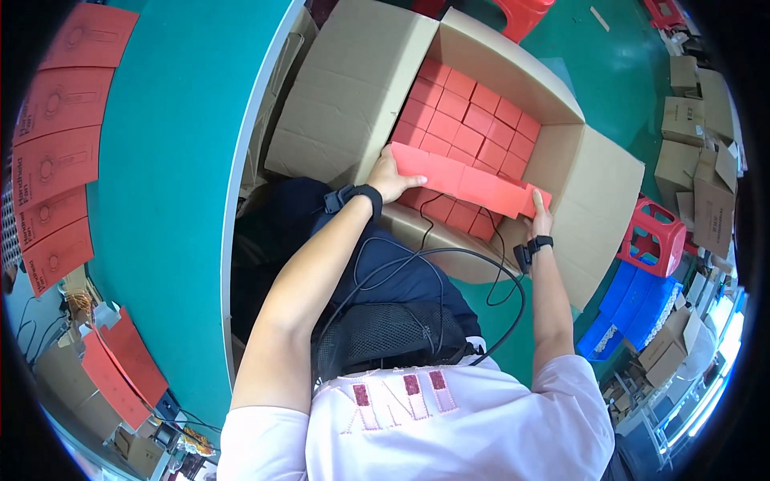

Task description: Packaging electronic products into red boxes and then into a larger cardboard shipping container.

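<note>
A row of several small red boxes [465,178] spans the space between my two hands, pressed together end to end. My left hand [388,178] grips the row's left end, thumb lying along the near side. At the other end, my right hand [539,216] holds on with its thumb on top; its other fingers are partly hidden. Beneath the row stands an open brown carton [553,164], its flaps folded outward. Rows of similar red boxes [469,120] fill its inside. Whether the held row touches the boxes below I cannot tell.
A green table [172,176] stands at my left, with larger red boxes [56,164] along its far-left edge. A black cable [481,251] loops before me. To the right are a red stool [656,238], blue bins [630,309] and stacked cartons [682,120].
</note>
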`<state>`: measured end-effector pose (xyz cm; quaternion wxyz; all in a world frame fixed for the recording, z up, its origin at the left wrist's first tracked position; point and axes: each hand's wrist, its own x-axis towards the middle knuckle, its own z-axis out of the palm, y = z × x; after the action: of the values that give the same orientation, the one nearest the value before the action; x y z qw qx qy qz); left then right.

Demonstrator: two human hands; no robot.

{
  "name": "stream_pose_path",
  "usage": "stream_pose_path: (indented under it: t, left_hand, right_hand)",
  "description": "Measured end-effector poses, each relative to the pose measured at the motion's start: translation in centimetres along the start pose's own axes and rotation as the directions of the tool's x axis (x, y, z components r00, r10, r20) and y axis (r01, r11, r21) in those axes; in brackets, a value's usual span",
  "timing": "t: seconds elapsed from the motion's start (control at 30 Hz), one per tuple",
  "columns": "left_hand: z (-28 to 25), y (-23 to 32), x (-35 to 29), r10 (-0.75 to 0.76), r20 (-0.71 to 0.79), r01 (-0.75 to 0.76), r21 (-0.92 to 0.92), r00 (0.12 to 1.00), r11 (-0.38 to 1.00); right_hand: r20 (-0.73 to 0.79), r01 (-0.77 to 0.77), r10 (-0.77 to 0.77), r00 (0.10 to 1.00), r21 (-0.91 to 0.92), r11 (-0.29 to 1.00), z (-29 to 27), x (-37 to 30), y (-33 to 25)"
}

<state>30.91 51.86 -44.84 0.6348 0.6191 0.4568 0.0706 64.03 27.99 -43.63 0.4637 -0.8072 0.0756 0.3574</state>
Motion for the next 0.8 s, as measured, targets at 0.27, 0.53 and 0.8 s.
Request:
stream_pose_path:
  t: [0.27,0.53,0.8]
  left_hand:
    - [-1.2,8.7,-4.6,0.035,-0.242,-0.065,-0.116,0.970,0.991]
    - [-0.2,12.7,-8.9,0.156,-0.452,-0.233,-0.120,0.879,0.965]
    - [-2.8,20.1,-13.7,0.327,-0.513,-0.507,-0.260,0.794,0.822]
  right_hand:
    - [-0.135,0.188,-0.174,0.975,0.100,0.977,-1.5,-7.7,-4.9]
    - [-0.223,0.536,-0.507,0.832,0.094,0.839,-5.5,-15.2,-11.0]
    - [-0.274,0.770,-0.752,0.599,-0.058,0.635,-8.2,-23.2,-16.8]
